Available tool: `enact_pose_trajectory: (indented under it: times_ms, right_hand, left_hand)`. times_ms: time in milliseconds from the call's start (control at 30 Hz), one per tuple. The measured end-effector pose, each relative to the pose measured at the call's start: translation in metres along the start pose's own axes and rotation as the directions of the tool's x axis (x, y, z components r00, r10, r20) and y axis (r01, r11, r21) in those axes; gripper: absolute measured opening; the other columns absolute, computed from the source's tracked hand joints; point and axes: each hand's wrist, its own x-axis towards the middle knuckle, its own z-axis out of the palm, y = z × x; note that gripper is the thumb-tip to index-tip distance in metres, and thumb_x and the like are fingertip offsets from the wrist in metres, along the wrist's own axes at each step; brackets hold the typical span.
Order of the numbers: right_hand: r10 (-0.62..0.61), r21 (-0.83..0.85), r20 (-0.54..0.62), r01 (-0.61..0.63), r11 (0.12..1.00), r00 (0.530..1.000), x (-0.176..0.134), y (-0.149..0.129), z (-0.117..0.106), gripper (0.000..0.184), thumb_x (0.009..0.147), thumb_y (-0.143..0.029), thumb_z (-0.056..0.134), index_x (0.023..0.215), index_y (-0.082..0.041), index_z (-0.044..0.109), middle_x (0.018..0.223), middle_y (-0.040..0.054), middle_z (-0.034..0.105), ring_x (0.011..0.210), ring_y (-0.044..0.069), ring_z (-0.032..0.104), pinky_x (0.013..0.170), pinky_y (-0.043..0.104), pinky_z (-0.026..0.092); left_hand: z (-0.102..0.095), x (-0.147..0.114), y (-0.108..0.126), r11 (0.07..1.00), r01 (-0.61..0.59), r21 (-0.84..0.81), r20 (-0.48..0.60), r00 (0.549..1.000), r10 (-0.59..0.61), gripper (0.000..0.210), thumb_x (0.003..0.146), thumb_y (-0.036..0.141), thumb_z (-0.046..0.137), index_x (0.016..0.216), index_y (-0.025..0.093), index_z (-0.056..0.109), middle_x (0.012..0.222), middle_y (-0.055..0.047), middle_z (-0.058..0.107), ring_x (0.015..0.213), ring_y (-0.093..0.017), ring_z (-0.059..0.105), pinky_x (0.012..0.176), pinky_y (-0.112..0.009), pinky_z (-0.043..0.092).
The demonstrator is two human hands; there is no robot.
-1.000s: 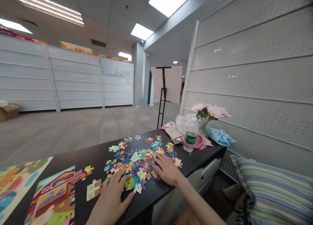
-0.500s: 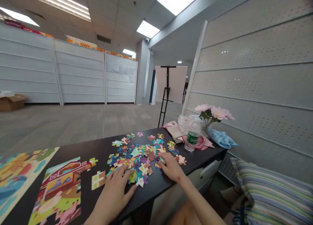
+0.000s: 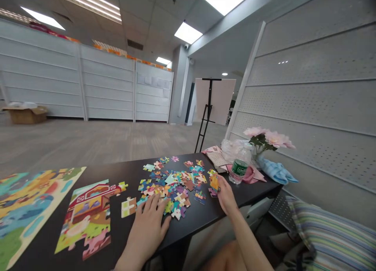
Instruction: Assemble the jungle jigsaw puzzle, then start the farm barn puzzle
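Note:
A heap of loose jigsaw pieces (image 3: 176,180) lies on the black table, many faces up in mixed colours. My left hand (image 3: 151,220) rests flat at the heap's near left edge, fingers spread and touching pieces. At the heap's right side my right hand (image 3: 226,194) pinches an orange-yellow puzzle piece (image 3: 214,182), tilted up between thumb and fingers. Left of my left hand lie a few joined green and brown pieces (image 3: 128,207). Farther left is a partly assembled farm puzzle (image 3: 88,216) with a red barn, a white hen and a pink pig.
A colourful picture sheet (image 3: 38,204) covers the table's left end. At the right stand a water bottle (image 3: 239,167), pink flowers (image 3: 274,138) and a blue cloth (image 3: 277,171). A striped cushion (image 3: 337,231) is at lower right; an easel (image 3: 209,106) stands behind.
My right hand has moved right, off the heap, and now shows an orange-yellow piece in its fingers. My left hand stays on the heap. The view has shifted slightly left.

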Motion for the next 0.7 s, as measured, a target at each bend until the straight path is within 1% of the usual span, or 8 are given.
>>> enact_pose_trajectory:
  times_ms: [133, 267, 333, 433, 500, 600, 633, 700]
  right_hand:
    - [0.02, 0.094, -0.008, -0.02, 0.995, 1.0, 0.0, -0.001, -0.002, 0.051, 0.079, -0.068, 0.067, 0.109, -0.027, 0.069, 0.107, 0.0066, 0.075, 0.1, 0.025, 0.07, 0.081, 0.039, 0.059]
    - [0.023, 0.093, 0.015, -0.025, 0.995, 1.0, 0.001, -0.005, -0.003, 0.056, 0.081, -0.072, 0.062, 0.109, -0.024, 0.07, 0.102, 0.0086, 0.075, 0.095, 0.028, 0.071, 0.085, 0.046, 0.06]
    - [0.016, 0.071, 0.025, -0.018, 0.997, 1.0, 0.001, -0.006, -0.003, 0.06, 0.082, -0.074, 0.058, 0.112, -0.023, 0.07, 0.104, 0.0106, 0.075, 0.096, 0.03, 0.071, 0.087, 0.049, 0.059]
    - [-0.008, 0.019, 0.036, 0.007, 1.0, 0.999, -0.001, -0.006, -0.003, 0.063, 0.083, -0.075, 0.056, 0.116, -0.023, 0.07, 0.113, 0.0121, 0.073, 0.106, 0.031, 0.068, 0.091, 0.05, 0.057]
    - [-0.02, -0.034, 0.05, 0.021, 0.999, 0.999, -0.002, -0.004, -0.003, 0.06, 0.079, -0.071, 0.066, 0.115, -0.023, 0.072, 0.118, 0.0114, 0.072, 0.113, 0.031, 0.065, 0.095, 0.048, 0.054]
    - [-0.017, -0.118, 0.091, 0.028, 0.993, 0.996, -0.005, -0.002, -0.003, 0.06, 0.065, -0.059, 0.085, 0.11, -0.021, 0.075, 0.117, 0.0111, 0.073, 0.114, 0.033, 0.064, 0.098, 0.047, 0.051]
    - [-0.016, -0.135, 0.102, 0.03, 0.99, 0.995, -0.005, -0.001, -0.003, 0.061, 0.064, -0.058, 0.086, 0.11, -0.02, 0.075, 0.117, 0.0114, 0.073, 0.115, 0.033, 0.064, 0.098, 0.047, 0.051]
    - [-0.024, -0.152, 0.106, 0.04, 0.988, 0.994, -0.005, 0.0, -0.003, 0.06, 0.072, -0.064, 0.077, 0.112, -0.02, 0.075, 0.121, 0.0129, 0.072, 0.118, 0.033, 0.063, 0.1, 0.048, 0.049]
  left_hand:
    - [-0.001, -0.001, 0.0, 1.0, 0.008, 0.012, 0.034, 0.999, -0.008, 0.05, 0.096, 0.04, 0.046, 0.145, 0.032, 0.052, 0.154, -0.009, 0.048, 0.144, -0.033, 0.039, 0.113, -0.056, 0.029]
    - [-0.001, -0.002, -0.002, 1.0, -0.007, 0.0, 0.063, 0.998, 0.007, 0.052, 0.096, 0.04, 0.047, 0.146, 0.032, 0.051, 0.155, -0.008, 0.046, 0.145, -0.033, 0.038, 0.114, -0.057, 0.029]
    - [0.001, -0.002, -0.004, 1.0, -0.017, -0.009, 0.057, 0.998, 0.017, 0.052, 0.095, 0.04, 0.047, 0.146, 0.032, 0.051, 0.156, -0.008, 0.045, 0.145, -0.034, 0.038, 0.114, -0.057, 0.029]
    - [0.005, -0.001, -0.007, 1.0, -0.023, -0.018, 0.039, 0.999, 0.023, 0.051, 0.095, 0.04, 0.048, 0.145, 0.032, 0.053, 0.156, -0.009, 0.045, 0.144, -0.035, 0.04, 0.113, -0.058, 0.03]
    - [0.008, -0.001, -0.008, 0.999, -0.024, -0.023, 0.03, 0.999, 0.025, 0.05, 0.095, 0.04, 0.049, 0.144, 0.033, 0.054, 0.155, -0.009, 0.046, 0.143, -0.035, 0.04, 0.113, -0.058, 0.03]
    - [0.01, -0.001, -0.009, 0.999, -0.025, -0.026, 0.018, 1.0, 0.026, 0.049, 0.095, 0.04, 0.05, 0.144, 0.034, 0.054, 0.155, -0.008, 0.046, 0.143, -0.035, 0.04, 0.114, -0.057, 0.03]
    - [0.01, -0.001, -0.009, 0.999, -0.026, -0.026, 0.018, 0.999, 0.027, 0.049, 0.095, 0.04, 0.05, 0.144, 0.035, 0.053, 0.155, -0.007, 0.046, 0.144, -0.034, 0.04, 0.114, -0.057, 0.03]
    - [0.009, -0.001, -0.009, 0.999, -0.027, -0.025, 0.024, 0.999, 0.027, 0.049, 0.095, 0.041, 0.05, 0.144, 0.035, 0.053, 0.156, -0.007, 0.046, 0.144, -0.034, 0.039, 0.114, -0.057, 0.03]
